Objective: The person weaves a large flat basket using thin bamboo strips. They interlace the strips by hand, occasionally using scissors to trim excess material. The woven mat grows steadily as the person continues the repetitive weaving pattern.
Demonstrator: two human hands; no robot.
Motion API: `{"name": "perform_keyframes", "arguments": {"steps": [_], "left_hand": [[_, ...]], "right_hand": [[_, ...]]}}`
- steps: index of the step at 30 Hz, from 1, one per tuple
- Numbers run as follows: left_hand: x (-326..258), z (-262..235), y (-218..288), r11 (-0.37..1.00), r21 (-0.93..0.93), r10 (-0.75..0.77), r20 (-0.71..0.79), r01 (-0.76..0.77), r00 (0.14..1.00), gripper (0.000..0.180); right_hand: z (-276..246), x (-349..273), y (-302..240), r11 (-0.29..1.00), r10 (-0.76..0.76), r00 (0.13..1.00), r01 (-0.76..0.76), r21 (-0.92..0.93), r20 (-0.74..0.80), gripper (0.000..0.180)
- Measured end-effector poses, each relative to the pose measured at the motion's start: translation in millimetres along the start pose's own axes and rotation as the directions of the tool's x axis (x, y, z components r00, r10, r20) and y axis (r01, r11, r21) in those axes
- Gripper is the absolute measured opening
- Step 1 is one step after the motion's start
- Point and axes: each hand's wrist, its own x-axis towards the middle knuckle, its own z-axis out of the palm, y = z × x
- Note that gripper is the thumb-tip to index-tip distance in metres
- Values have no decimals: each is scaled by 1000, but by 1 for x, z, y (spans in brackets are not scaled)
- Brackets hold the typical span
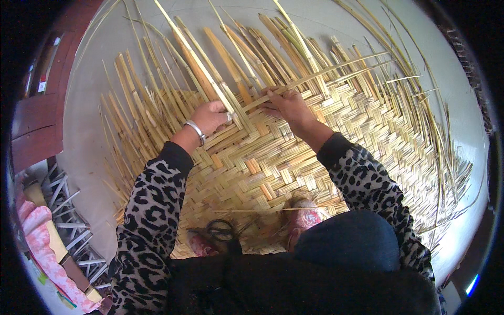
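A woven mat (294,168) of split straw-coloured strips spreads in front of me, with loose strip ends fanning out along its far edge. My left hand (209,118), a silver bangle on its wrist, is closed at the base of a long pale upright strip (197,50). To its right, my right hand (290,109) pinches a flat strip (336,69) that slants up to the right across the upright ends. The left end of that strip runs between my hands at the weave. The fingertips of both hands are partly hidden among the strips.
Dark-handled scissors (220,230) lie on the mat near my pink shoes (306,218). Long thin strips (420,58) curve along the right side. At the lower left are a pink cloth (38,223) and a pile of grey-white strips (79,236). Reddish-brown wood (37,123) stands at the left.
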Motion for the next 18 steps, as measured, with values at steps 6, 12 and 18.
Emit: {"name": "perform_keyframes", "arguments": {"steps": [6, 12, 18], "left_hand": [[-11, 13, -12, 944, 326, 111, -158, -54, 981, 17], [-25, 42, -23, 844, 505, 375, -318, -179, 871, 16], [-43, 57, -3, 579, 815, 410, -306, 15, 859, 24]], "right_hand": [[1, -3, 12, 982, 12, 999, -18, -186, -36, 29], [1, -4, 17, 966, -10, 997, -11, -260, -80, 28], [-1, -6, 13, 966, 3, 992, -34, -257, -123, 30]]}}
